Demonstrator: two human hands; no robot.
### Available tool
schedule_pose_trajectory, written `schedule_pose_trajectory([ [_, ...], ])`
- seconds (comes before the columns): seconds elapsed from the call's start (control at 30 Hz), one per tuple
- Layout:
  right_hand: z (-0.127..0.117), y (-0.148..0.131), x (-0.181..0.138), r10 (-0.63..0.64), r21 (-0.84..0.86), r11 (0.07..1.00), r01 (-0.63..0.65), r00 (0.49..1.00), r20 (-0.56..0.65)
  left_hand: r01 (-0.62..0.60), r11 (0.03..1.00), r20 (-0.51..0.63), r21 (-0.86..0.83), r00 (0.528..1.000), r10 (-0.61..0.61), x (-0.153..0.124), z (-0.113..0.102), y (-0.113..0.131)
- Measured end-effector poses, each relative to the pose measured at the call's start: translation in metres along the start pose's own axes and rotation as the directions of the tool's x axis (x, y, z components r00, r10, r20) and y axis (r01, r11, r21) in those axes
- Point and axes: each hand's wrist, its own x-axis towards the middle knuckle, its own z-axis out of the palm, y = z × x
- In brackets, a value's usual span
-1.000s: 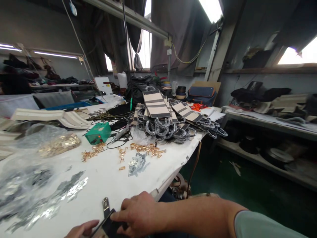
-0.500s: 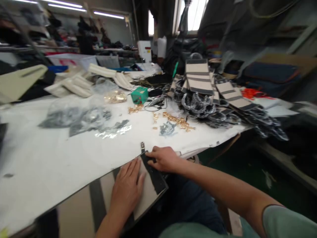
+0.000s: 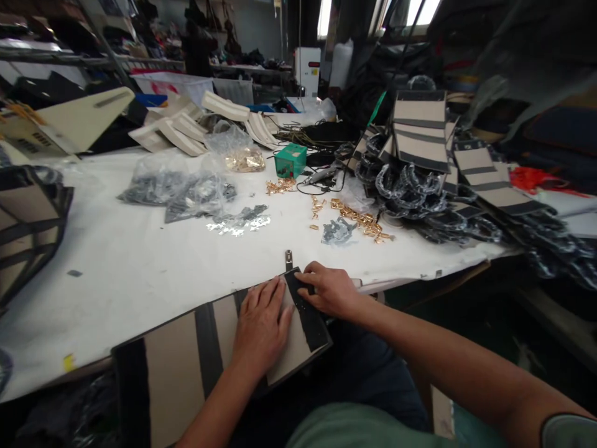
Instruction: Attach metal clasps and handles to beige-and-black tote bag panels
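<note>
A beige bag panel (image 3: 172, 361) with black crosswise bands lies at the table's near edge and reaches over my lap. My left hand (image 3: 263, 320) rests flat on it, fingers stretched out, beside the black end band (image 3: 305, 317). My right hand (image 3: 333, 289) grips the panel's far right corner, with fingertips pressed on that band; the fingers underneath are hidden. From the panel's far edge, close to the right fingertips, a short dark tab with a metal fitting (image 3: 288, 256) sticks out onto the white table (image 3: 153, 267).
Gold metal pieces (image 3: 359, 218) and flat grey plates (image 3: 338, 230) lie beyond my hands. Behind them are a green box (image 3: 290, 162) and a corded hand tool (image 3: 321, 175). Striped bag pieces (image 3: 420, 134) are heaped at the right; another (image 3: 28, 218) lies left. Plastic bags (image 3: 196, 186) hold grey parts.
The view has swung left, so the scene sits further right and more of the table's left side shows. Both hands keep nearly the same places on the panel.
</note>
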Motion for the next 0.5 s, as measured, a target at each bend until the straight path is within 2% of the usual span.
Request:
schedule_pose_trajectory([
  [0.3, -0.003, -0.001, 0.002, -0.040, -0.070, 0.997, 0.042, 0.998, 0.042, -0.059, 0.992, -0.065, 0.112, 0.996, 0.067, 0.001, 0.010, -0.009],
  [0.5, -0.006, 0.000, 0.003, -0.104, -0.066, 0.992, 0.109, 0.992, 0.072, -0.084, 0.979, -0.077, 0.184, 0.992, 0.099, 0.004, 0.010, -0.005],
])
